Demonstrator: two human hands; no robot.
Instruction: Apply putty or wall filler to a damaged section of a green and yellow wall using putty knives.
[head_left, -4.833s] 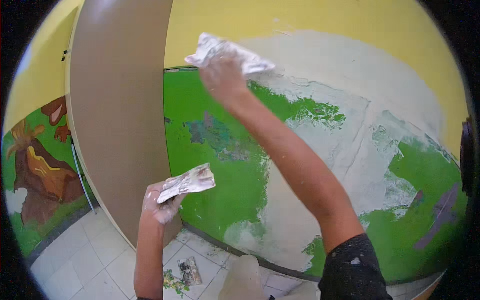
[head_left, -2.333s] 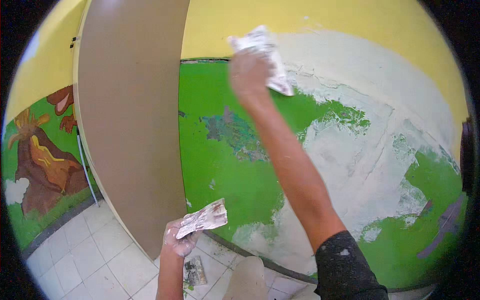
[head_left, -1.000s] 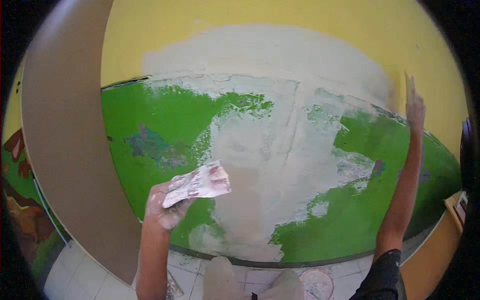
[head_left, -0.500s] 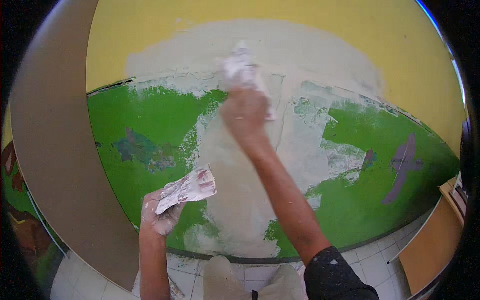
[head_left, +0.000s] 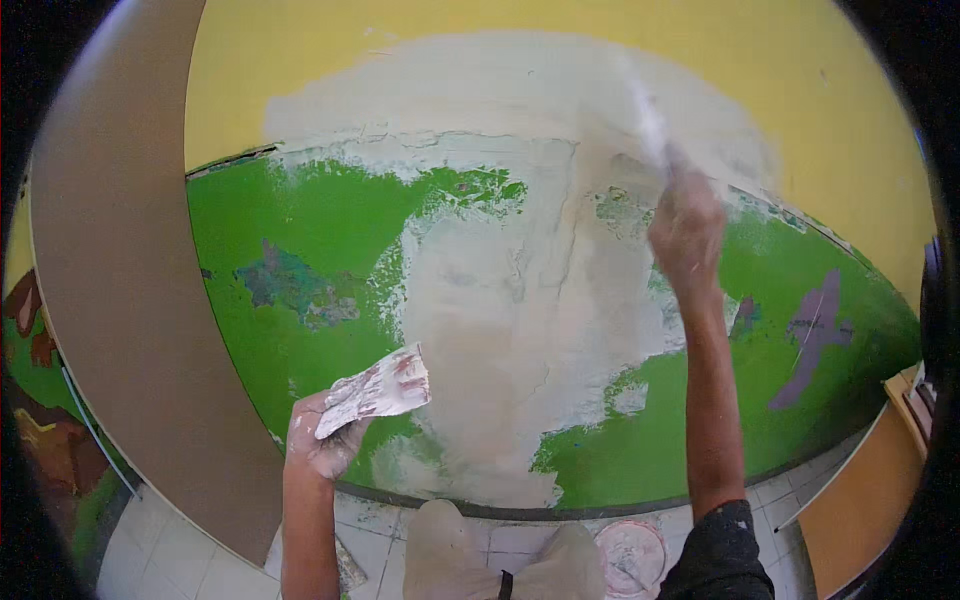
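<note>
My left hand is closed on a putty knife, its broad blade caked with white filler and streaked with reddish brown. It is in front of the green lower part of the wall, apart from the right hand. My right hand grips a second whitish putty knife, smeared by motion and seen edge-on against the upper wall. Pale filler covers a wide patch of the wall, across the seam between the yellow top and green bottom. A crack-like ridge runs down through this patch.
A brown panel stands along the left side. By my knees on the tiled floor sits a round tub with whitish contents. Wooden furniture is at the lower right. Flaked spots mark the green paint.
My right hand has swept to the right with its putty knife, from the middle of the patch to its right part. The left hand has barely moved. The round tub has come into sight.
</note>
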